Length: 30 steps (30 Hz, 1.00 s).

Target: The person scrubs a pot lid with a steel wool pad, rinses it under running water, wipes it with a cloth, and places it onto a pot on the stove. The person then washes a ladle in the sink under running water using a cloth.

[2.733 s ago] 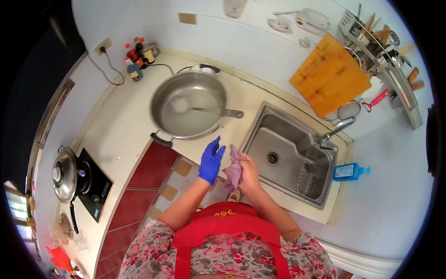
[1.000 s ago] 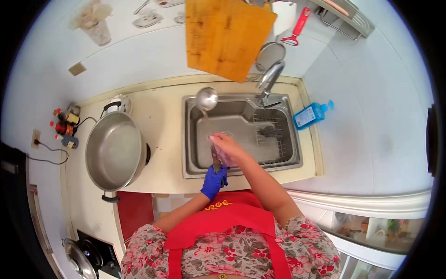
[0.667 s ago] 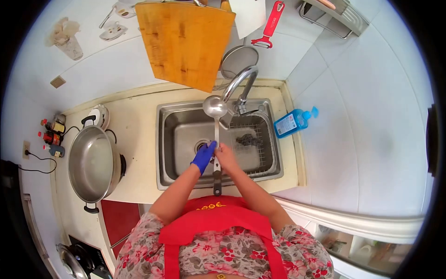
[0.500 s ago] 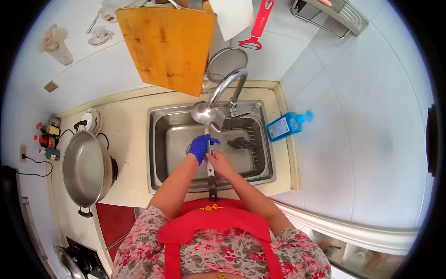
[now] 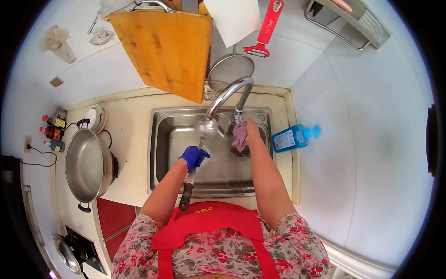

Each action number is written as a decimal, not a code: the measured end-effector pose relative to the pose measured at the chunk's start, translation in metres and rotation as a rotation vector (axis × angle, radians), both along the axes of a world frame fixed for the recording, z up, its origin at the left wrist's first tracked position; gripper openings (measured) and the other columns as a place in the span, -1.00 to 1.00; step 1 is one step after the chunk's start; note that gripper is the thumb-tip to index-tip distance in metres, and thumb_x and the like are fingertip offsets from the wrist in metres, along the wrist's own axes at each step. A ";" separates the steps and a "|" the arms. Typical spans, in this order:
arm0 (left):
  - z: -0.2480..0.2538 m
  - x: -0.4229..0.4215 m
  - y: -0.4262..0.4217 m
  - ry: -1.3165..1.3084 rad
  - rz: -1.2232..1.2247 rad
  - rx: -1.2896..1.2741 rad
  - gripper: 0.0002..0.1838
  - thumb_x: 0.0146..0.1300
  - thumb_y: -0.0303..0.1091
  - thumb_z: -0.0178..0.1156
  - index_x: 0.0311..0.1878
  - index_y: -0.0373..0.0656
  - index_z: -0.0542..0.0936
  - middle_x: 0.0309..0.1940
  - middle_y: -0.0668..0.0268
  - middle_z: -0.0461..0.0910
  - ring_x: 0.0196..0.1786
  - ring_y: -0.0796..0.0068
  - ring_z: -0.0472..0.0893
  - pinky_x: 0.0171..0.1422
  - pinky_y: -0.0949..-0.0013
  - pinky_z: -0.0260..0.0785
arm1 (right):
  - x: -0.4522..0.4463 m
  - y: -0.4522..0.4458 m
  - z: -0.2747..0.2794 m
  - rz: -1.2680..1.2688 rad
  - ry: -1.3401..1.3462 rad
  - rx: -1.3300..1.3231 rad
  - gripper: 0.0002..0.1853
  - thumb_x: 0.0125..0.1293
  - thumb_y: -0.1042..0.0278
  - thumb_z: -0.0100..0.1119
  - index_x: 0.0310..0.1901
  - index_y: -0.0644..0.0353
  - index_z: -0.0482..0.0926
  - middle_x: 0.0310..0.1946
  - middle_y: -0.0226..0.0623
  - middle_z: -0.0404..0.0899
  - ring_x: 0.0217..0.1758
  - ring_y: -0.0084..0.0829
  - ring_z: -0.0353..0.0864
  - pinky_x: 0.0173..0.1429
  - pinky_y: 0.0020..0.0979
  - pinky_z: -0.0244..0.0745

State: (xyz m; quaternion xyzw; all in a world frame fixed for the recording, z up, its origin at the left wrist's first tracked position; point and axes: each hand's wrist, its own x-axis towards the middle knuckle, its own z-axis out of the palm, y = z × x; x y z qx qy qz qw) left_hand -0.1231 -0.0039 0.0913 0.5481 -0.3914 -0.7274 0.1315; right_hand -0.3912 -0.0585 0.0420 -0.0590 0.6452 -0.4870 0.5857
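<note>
My left hand [image 5: 194, 157], in a blue glove, is closed round the shaft of a metal ladle [image 5: 206, 127]. The ladle's bowl is under the spout of the faucet [image 5: 231, 95], and its black handle slants down past the sink's front edge. My bare right hand [image 5: 252, 132] is at the faucet's base, holding a crumpled purple glove [image 5: 240, 136]. Its fingertips are partly hidden. Below both hands is the steel sink [image 5: 176, 135], with a dark scrubber [image 5: 241, 151] partly covered by my right forearm.
A large two-handled pan [image 5: 85, 165] stands on the left counter, beside stacked plates [image 5: 95, 118] and sauce bottles [image 5: 54, 133]. Blue soap [image 5: 290, 138] is right of the sink. A cutting board [image 5: 162, 51], strainer [image 5: 231, 72] and red peeler [image 5: 265, 32] are at the back wall.
The ladle has gone from the pan to the sink in my left hand. Most recently my right hand left the ladle's shaft and moved to the faucet's base with the purple glove.
</note>
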 end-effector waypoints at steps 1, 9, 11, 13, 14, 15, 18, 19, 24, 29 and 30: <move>0.000 0.002 0.001 -0.001 -0.013 -0.015 -0.78 0.20 -0.39 0.01 -0.46 -0.26 0.58 -0.79 0.34 0.35 -0.75 0.56 0.27 -0.64 0.45 0.12 | -0.007 -0.011 -0.035 -0.007 -0.003 -0.051 -0.62 0.25 0.05 -0.07 -0.29 0.30 0.40 -0.49 -0.13 0.48 -0.53 -0.22 0.51 -0.54 -0.22 0.44; 0.011 0.001 0.004 0.092 0.138 0.129 -0.81 0.17 -0.39 0.08 -0.53 -0.22 0.51 -0.77 0.35 0.32 -0.73 0.57 0.26 -0.63 0.47 0.13 | -0.002 -0.010 -0.037 -0.020 -0.055 -0.081 -0.74 0.23 0.24 -0.15 -0.24 0.29 0.37 -0.35 -0.08 0.46 -0.36 -0.17 0.53 -0.38 -0.13 0.52; 0.018 -0.002 0.004 0.042 0.087 0.094 -0.82 0.15 -0.39 0.11 -0.54 -0.21 0.48 -0.76 0.36 0.32 -0.73 0.56 0.26 -0.63 0.47 0.13 | 0.001 -0.005 -0.040 -0.146 -0.153 -0.172 -0.75 0.23 0.26 -0.16 -0.25 0.29 0.38 -0.35 -0.10 0.45 -0.35 -0.18 0.52 -0.35 -0.14 0.51; 0.015 -0.002 0.003 0.052 0.095 0.098 -0.83 0.15 -0.40 0.11 -0.53 -0.22 0.49 -0.76 0.36 0.32 -0.73 0.56 0.26 -0.64 0.47 0.13 | 0.000 -0.004 -0.038 -0.092 -0.109 -0.168 -0.76 0.23 0.27 -0.16 -0.25 0.29 0.38 -0.35 -0.11 0.45 -0.34 -0.18 0.52 -0.33 -0.14 0.51; 0.014 0.000 0.004 0.056 0.098 0.101 -0.84 0.15 -0.40 0.11 -0.52 -0.22 0.50 -0.76 0.36 0.32 -0.73 0.56 0.26 -0.64 0.47 0.13 | 0.001 -0.002 -0.037 -0.043 -0.070 -0.164 -0.77 0.23 0.28 -0.16 -0.25 0.29 0.38 -0.34 -0.11 0.46 -0.33 -0.19 0.52 -0.31 -0.14 0.51; 0.014 0.000 0.005 0.055 0.098 0.101 -0.84 0.15 -0.40 0.11 -0.52 -0.22 0.50 -0.76 0.36 0.32 -0.73 0.56 0.26 -0.64 0.47 0.13 | 0.001 0.000 -0.034 -0.043 -0.071 -0.164 -0.77 0.23 0.28 -0.16 -0.25 0.29 0.38 -0.34 -0.11 0.46 -0.33 -0.19 0.52 -0.31 -0.14 0.51; 0.022 -0.001 0.006 0.024 0.077 0.080 -0.83 0.15 -0.40 0.11 -0.53 -0.23 0.51 -0.76 0.35 0.33 -0.74 0.54 0.27 -0.64 0.47 0.14 | 0.004 0.003 -0.011 -0.042 -0.089 -0.102 -0.77 0.23 0.29 -0.14 -0.25 0.30 0.38 -0.33 -0.12 0.46 -0.32 -0.19 0.52 -0.30 -0.14 0.50; 0.020 -0.001 0.006 0.044 0.094 0.100 -0.82 0.15 -0.40 0.11 -0.54 -0.23 0.51 -0.76 0.35 0.33 -0.74 0.54 0.28 -0.64 0.47 0.14 | 0.003 0.002 -0.010 -0.060 -0.118 -0.095 -0.77 0.23 0.29 -0.13 -0.23 0.29 0.38 -0.32 -0.12 0.46 -0.31 -0.19 0.52 -0.30 -0.14 0.50; 0.009 0.002 0.003 0.118 0.123 0.148 -0.83 0.16 -0.40 0.10 -0.49 -0.26 0.55 -0.76 0.34 0.35 -0.73 0.54 0.29 -0.63 0.47 0.15 | 0.008 0.003 -0.022 -0.177 -0.193 -0.118 -0.76 0.24 0.28 -0.12 -0.19 0.30 0.36 -0.30 -0.13 0.46 -0.29 -0.18 0.53 -0.29 -0.13 0.49; 0.010 0.004 0.005 0.090 0.050 0.070 -0.78 0.22 -0.42 -0.03 -0.28 -0.31 0.60 -0.75 0.33 0.36 -0.73 0.53 0.30 -0.62 0.47 0.16 | 0.006 0.004 -0.028 -0.124 -0.173 -0.154 -0.74 0.26 0.26 -0.11 -0.16 0.30 0.35 -0.29 -0.13 0.46 -0.29 -0.18 0.53 -0.29 -0.11 0.49; 0.011 0.005 0.005 0.091 0.050 0.070 -0.78 0.22 -0.42 -0.03 -0.28 -0.31 0.60 -0.75 0.33 0.36 -0.73 0.53 0.30 -0.62 0.47 0.16 | 0.008 0.007 -0.023 -0.124 -0.172 -0.154 -0.74 0.26 0.26 -0.11 -0.16 0.30 0.35 -0.29 -0.13 0.46 -0.29 -0.18 0.53 -0.29 -0.11 0.49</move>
